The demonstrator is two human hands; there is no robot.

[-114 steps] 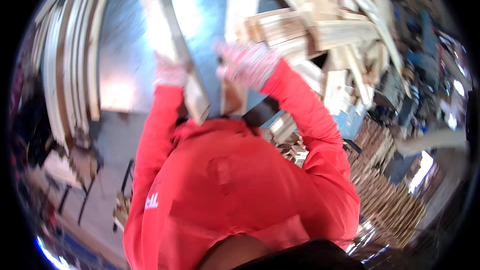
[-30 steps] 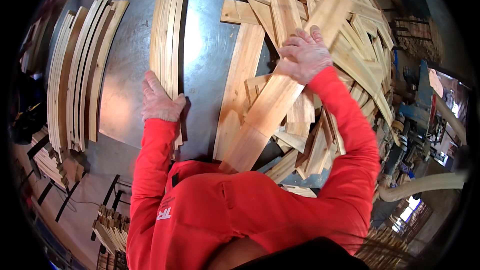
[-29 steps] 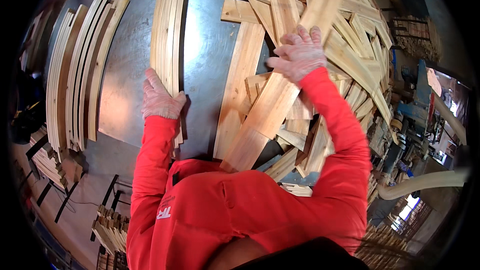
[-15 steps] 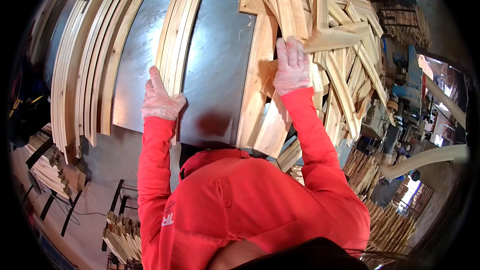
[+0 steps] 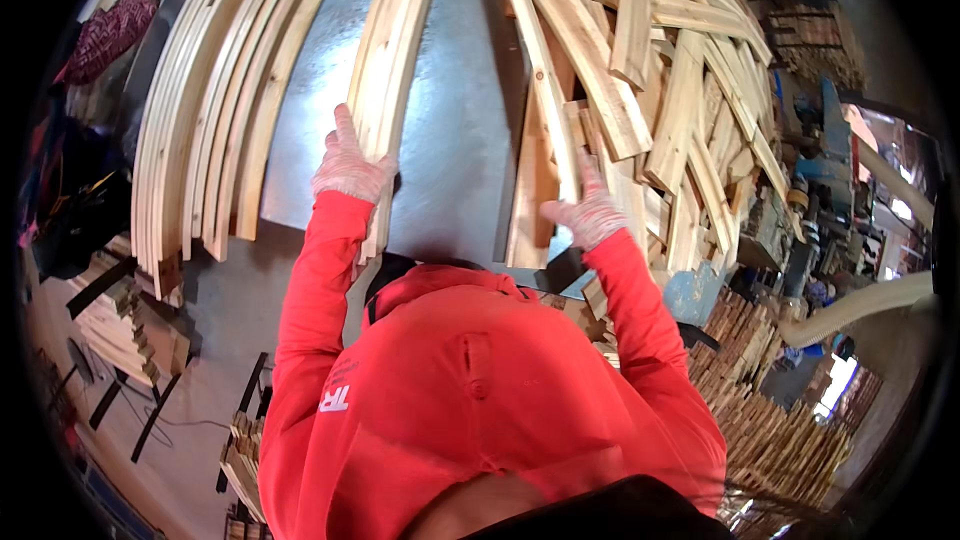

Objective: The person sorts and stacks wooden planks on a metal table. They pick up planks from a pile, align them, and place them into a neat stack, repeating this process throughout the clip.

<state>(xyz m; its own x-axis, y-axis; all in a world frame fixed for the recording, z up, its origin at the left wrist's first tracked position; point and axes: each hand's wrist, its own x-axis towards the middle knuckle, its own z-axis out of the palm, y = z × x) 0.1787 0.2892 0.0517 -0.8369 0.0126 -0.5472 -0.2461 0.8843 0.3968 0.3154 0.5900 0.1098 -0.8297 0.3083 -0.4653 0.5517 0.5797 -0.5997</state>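
Steel-grey sheet metal forms the worktop point(image 5: 455, 140), the landmark for all positions given. At its far right lies the largest mass, a loose heap of straight wooden slats point(image 5: 660, 50) crossing at many angles. At its far left rests a broad fan of long curved strips point(image 5: 210, 120), laid edge to edge. Near the worktop's middle sits a narrower bundle of curved strips point(image 5: 395, 60), running from the near edge away from the person. The left hand point(image 5: 348, 168), gloved, lies flat against the bundle's left flank, fingers extended rather than wrapped; it steadies and grips nothing. The right hand point(image 5: 588, 212), also gloved, rests with spread fingers on a pale slat point(image 5: 545, 140) at the heap's near left margin; whether it pinches the slat cannot be told. Judged as sorting: good practice would be to keep the left palm squared against the bundle so edges stay flush, and to draw one slat clear of the heap before lifting.
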